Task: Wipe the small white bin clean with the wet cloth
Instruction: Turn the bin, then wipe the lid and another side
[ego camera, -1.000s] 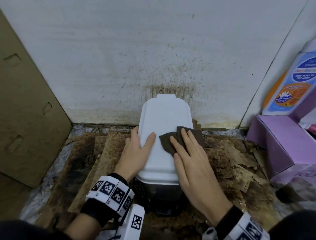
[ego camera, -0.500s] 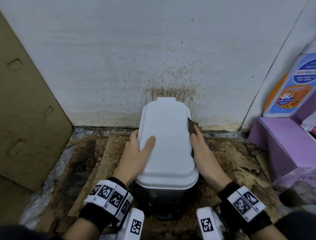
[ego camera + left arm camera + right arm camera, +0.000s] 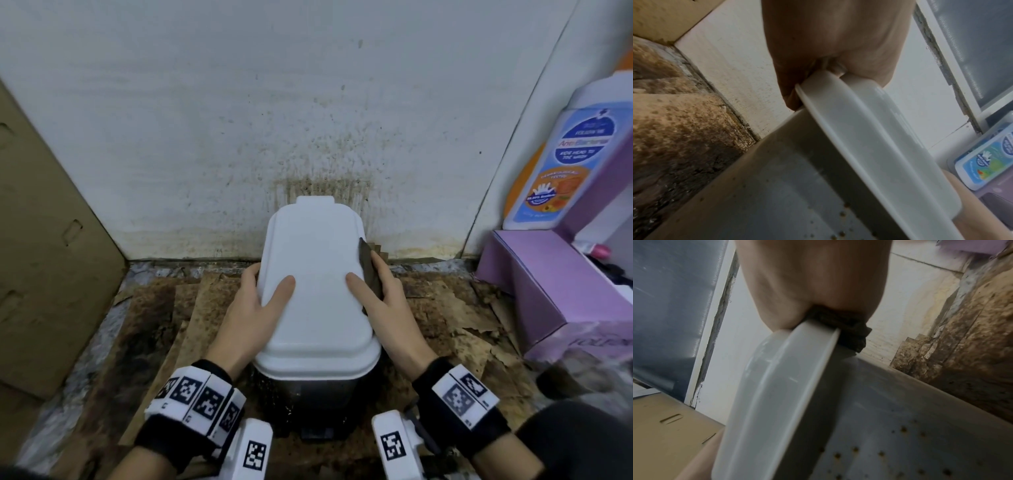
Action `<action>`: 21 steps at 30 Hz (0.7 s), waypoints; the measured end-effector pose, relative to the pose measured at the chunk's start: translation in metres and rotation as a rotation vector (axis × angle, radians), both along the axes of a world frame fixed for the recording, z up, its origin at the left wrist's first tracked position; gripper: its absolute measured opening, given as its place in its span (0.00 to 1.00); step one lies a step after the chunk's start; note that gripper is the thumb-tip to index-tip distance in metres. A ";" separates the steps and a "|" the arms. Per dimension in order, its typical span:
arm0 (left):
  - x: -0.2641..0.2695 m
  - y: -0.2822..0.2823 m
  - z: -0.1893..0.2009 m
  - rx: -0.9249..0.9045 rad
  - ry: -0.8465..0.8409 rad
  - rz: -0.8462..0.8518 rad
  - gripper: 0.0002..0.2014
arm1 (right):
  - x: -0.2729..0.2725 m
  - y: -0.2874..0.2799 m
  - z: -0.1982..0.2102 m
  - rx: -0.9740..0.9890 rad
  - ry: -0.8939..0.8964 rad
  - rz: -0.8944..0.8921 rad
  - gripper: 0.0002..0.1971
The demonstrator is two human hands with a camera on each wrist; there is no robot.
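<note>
from the head camera i see the stained white wall (image 3: 308, 102) filling the back, a brown cardboard sheet (image 3: 51, 240) leaning at the left, and the floor (image 3: 462, 325) covered in mouldy, peeling board. the small white bin (image 3: 315, 291) stands on that floor against the wall, centred between my arms, its lid closed; the lid's long axis runs away from me toward the wall, with the small tab end pointing at the wall and the rounded front end toward me. a purple box (image 3: 548, 291) and a wash bottle (image 3: 561, 164) sit at the right, well apart from the bin.

the wrist cameras show what the head view hides: the bin's side wall below the lid rim, speckled with brown spots (image 3: 902, 429) on the right side and (image 3: 842, 214) on the left. the left wrist view also catches a frosted window pane (image 3: 972, 48).

my left hand (image 3: 253, 308) grips the lid's left edge, thumb on top, fingers curled under the rim. my right hand (image 3: 387, 301) grips the right edge, thumb on top, pinching the dark wet cloth (image 3: 370, 270) against the rim; the right wrist view shows the cloth (image 3: 849, 331) bunched between palm and lid edge.
</note>
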State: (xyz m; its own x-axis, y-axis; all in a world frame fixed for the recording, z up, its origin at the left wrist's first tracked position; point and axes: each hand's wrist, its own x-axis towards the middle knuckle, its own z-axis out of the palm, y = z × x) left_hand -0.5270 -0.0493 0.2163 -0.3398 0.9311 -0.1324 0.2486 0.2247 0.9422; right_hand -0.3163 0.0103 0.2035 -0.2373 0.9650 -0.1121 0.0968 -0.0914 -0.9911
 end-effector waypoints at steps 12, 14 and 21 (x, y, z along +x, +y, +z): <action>-0.013 0.012 0.033 -0.037 0.040 -0.225 0.25 | -0.020 -0.050 0.008 0.020 0.024 -0.330 0.39; -0.016 0.014 0.034 -0.045 0.079 -0.254 0.24 | -0.024 -0.055 0.005 0.011 0.040 -0.341 0.40; -0.027 0.010 0.024 -0.085 0.134 -0.210 0.27 | -0.037 -0.055 0.000 0.020 0.035 -0.296 0.41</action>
